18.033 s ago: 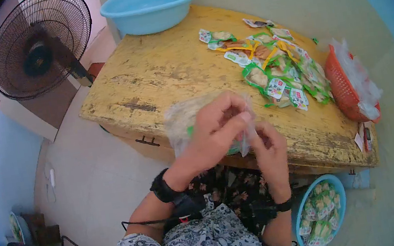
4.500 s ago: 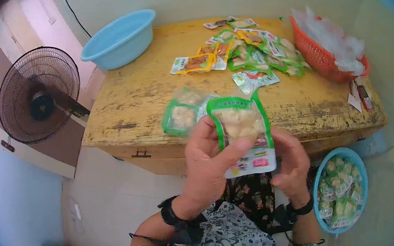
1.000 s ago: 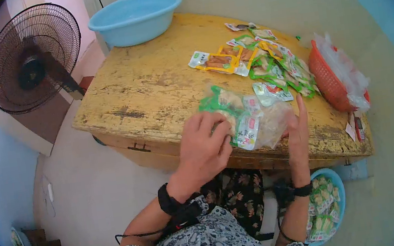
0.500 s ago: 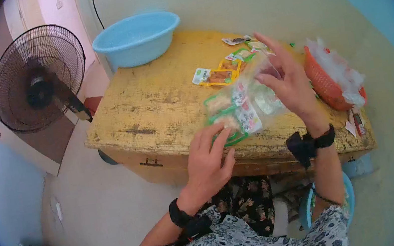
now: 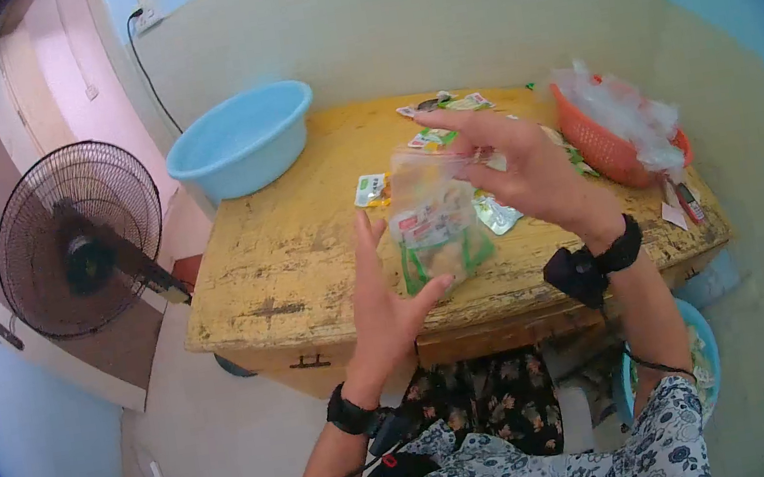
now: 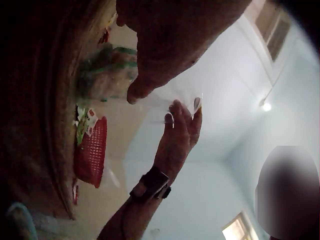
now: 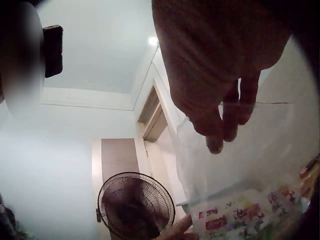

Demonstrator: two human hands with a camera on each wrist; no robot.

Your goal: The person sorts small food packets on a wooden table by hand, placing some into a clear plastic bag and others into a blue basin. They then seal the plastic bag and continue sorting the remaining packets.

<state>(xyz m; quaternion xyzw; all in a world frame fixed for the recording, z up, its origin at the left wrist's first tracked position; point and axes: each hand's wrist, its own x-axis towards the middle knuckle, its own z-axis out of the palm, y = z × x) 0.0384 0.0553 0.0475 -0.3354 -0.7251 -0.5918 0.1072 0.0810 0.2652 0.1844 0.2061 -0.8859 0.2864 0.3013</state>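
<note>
A clear plastic bag (image 5: 417,193) with green-edged packets (image 5: 448,258) in its bottom stands upright near the table's front edge. My right hand (image 5: 533,168) pinches its top edge, the index finger stretched out to the left. Beside the bag's left side is my left hand (image 5: 379,302), fingers straight and thumb reaching toward the lower packets; whether the thumb touches is unclear. The right wrist view shows my right fingers (image 7: 220,135) against the clear plastic (image 7: 245,170). In the left wrist view, my left thumb (image 6: 139,90) is near the bagged packets (image 6: 107,75).
Loose packets (image 5: 498,212) lie behind the bag on the yellow table (image 5: 259,265). A blue basin (image 5: 243,151) stands back left, a red basket (image 5: 607,138) of plastic bags back right. A fan (image 5: 79,237) is at left; another blue basin (image 5: 696,321) is below right.
The bag, lying flat one second ago, now stands upright. My right hand has moved up and grips its top. My left hand has come off the packets' top to the bag's left side.
</note>
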